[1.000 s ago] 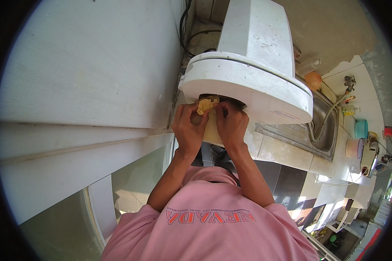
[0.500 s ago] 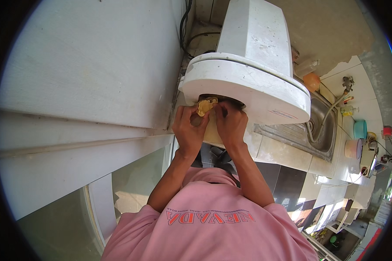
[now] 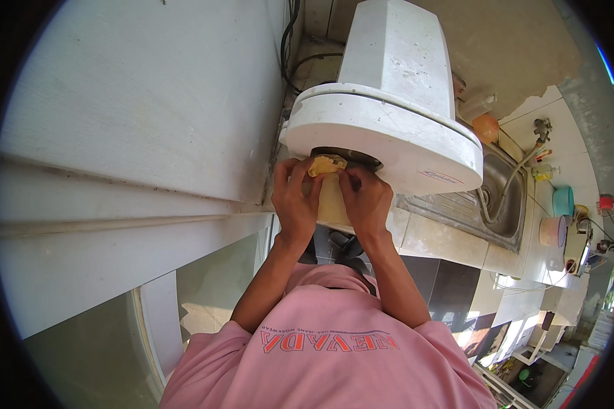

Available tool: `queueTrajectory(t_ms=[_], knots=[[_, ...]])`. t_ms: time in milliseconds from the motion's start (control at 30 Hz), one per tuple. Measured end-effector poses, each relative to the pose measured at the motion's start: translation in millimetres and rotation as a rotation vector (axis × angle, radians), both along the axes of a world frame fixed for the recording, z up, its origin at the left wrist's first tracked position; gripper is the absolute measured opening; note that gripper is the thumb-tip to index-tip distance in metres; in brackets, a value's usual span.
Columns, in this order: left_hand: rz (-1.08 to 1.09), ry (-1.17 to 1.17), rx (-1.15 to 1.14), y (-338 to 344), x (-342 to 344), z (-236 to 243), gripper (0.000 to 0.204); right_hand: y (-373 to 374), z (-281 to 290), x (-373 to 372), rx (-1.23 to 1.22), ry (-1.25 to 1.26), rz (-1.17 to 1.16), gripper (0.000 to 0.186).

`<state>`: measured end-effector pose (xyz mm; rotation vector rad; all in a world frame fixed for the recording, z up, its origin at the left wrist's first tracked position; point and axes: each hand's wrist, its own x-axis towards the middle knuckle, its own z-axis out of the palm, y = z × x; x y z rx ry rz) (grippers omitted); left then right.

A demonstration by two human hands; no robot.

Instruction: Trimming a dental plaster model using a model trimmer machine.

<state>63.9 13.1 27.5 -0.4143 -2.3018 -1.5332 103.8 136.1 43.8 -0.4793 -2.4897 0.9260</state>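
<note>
A pale yellow, dough-like lump (image 3: 327, 165) sits at the fingertips of my two hands. My left hand (image 3: 297, 203) pinches its left side between thumb and fingers. My right hand (image 3: 368, 204) has thumb and fingertips closed at the lump's right edge. Both hands are just under the rounded head of a white machine (image 3: 385, 133), by a dark opening (image 3: 361, 158) in its lower front. A beige surface (image 3: 333, 203) shows between my wrists; what it belongs to is partly hidden.
A large pale panel (image 3: 143, 102) stands close on the left. To the right is a steel sink (image 3: 504, 198) with a hose and tap (image 3: 542, 129). An orange round thing (image 3: 486, 127), a turquoise container (image 3: 563, 200) and a pink tub (image 3: 552, 232) stand along the counter. Black cables (image 3: 288, 41) run behind.
My right hand has shifted slightly right, and its fingers have drawn a little away from my left. The yellow lump is turned and looks wider; both hands stay by the opening.
</note>
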Motion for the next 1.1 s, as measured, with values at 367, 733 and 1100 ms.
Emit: queueTrajectory(t_ms=[367, 733, 1100], knots=[[-0.027, 0.030, -0.082, -1, -4, -2, 0.033, 0, -6, -3, 0.031, 0.023, -0.033, 0.016], [-0.006, 0.073, -0.123, -2, -3, -4, 0.035, -2, -6, -6, 0.022, 0.057, -0.031, 0.017], [-0.009, 0.050, -0.101, -1, -2, -2, 0.039, 0, -3, -3, 0.015, 0.076, -0.021, 0.018]])
